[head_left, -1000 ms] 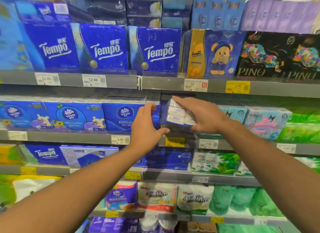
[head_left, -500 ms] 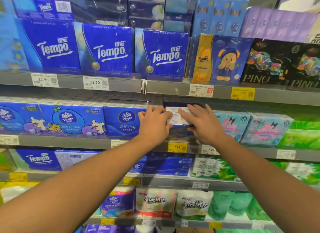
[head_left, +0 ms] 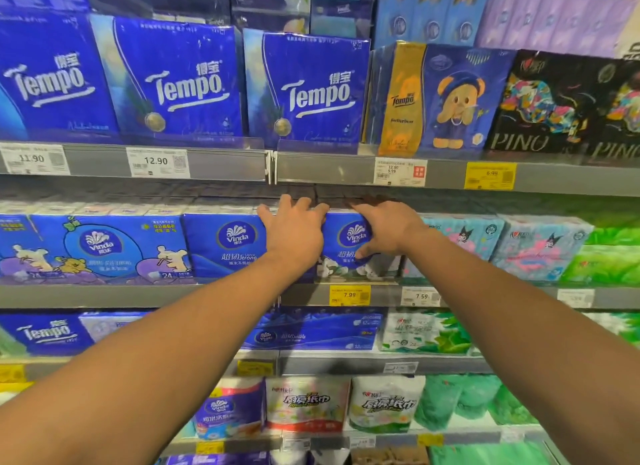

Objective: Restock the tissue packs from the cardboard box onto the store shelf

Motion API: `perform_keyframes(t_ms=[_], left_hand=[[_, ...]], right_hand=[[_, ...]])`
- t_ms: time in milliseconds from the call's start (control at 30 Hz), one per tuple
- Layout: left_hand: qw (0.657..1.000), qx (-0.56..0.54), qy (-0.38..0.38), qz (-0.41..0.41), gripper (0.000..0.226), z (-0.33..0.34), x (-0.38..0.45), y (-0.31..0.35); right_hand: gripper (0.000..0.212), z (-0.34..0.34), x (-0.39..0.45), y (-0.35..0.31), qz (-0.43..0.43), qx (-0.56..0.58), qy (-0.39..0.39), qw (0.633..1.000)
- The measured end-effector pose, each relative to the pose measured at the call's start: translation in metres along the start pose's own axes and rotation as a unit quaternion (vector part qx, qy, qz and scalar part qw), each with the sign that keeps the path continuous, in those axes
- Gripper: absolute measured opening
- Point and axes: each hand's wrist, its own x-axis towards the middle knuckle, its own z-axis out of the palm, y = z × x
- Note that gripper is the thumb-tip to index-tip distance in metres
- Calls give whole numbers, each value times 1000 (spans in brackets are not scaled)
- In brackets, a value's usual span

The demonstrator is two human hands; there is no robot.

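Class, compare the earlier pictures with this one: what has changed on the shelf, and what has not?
The Vinda tissue pack, earlier held end-on at the shelf's edge, now stands in its slot, front face out. The left hand lies flat on its left edge; the right hand grips its right side. The neighbouring Vinda pack and price tags stayed put.

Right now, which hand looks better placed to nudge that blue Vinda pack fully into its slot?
Probably the right hand: its fingers curl over the top and its thumb presses the front of the Vinda pack. The left hand straddles its edge and the neighbouring pack.
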Motion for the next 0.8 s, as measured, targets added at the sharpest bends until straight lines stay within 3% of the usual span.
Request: perform_keyframes(t_ms=[267,433,533,800], left_hand=[[999,-40,25,14,36,9,-6,-4],[998,-20,-54,35,56,-3,-9,-9],[998,-3,-37,47,68,-7,-26,-12],[998,-36,-50,10,67,-18,-103,14]], right_hand=[[93,12,-5,-3,0,-29,66,997],[83,40,-21,-10,17,-16,170,985],[89,59,-35,-11,11,-24,206,978],[86,70,-98,-5,-39,71,223,971]])
